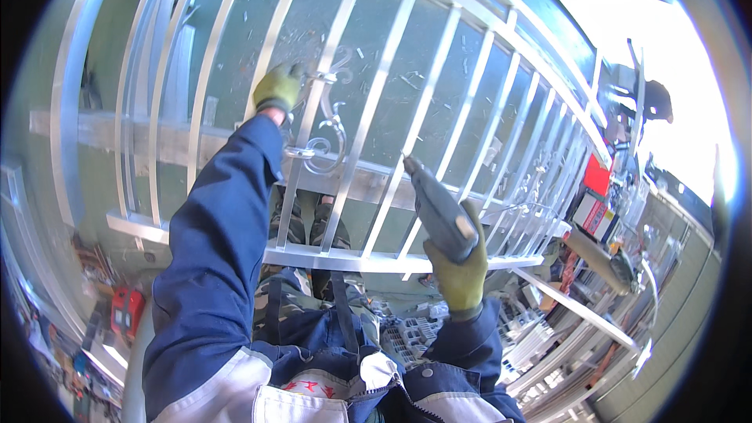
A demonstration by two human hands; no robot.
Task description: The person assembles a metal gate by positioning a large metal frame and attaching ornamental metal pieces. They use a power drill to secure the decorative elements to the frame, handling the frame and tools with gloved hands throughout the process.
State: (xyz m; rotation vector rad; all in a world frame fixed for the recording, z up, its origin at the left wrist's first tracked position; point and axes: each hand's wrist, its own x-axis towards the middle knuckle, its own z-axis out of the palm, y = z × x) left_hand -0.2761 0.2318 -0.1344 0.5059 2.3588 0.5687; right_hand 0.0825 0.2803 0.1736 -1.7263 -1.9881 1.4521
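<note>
A pale metal railing panel (379, 102) with several upright bars lies before me. My left hand (278, 88), in a yellow-green glove, is closed at the left side of a curled metal scroll ornament (338, 129) set around one bar. The hand covers the ornament's left part, so its fingertips are hard to make out. In my right hand (459, 278), gloved alike, is a dark cordless drill (442, 207). Its thin bit points up and away, its tip near a bar to the right of the ornament, and I cannot tell if they touch.
A wooden beam (94, 131) runs crosswise under the bars. More scroll ornaments (536, 176) sit farther right on the panel. At the lower left is a red device (126, 309). A red-and-white box (593, 215) and long metal profiles (548, 352) lie to the right.
</note>
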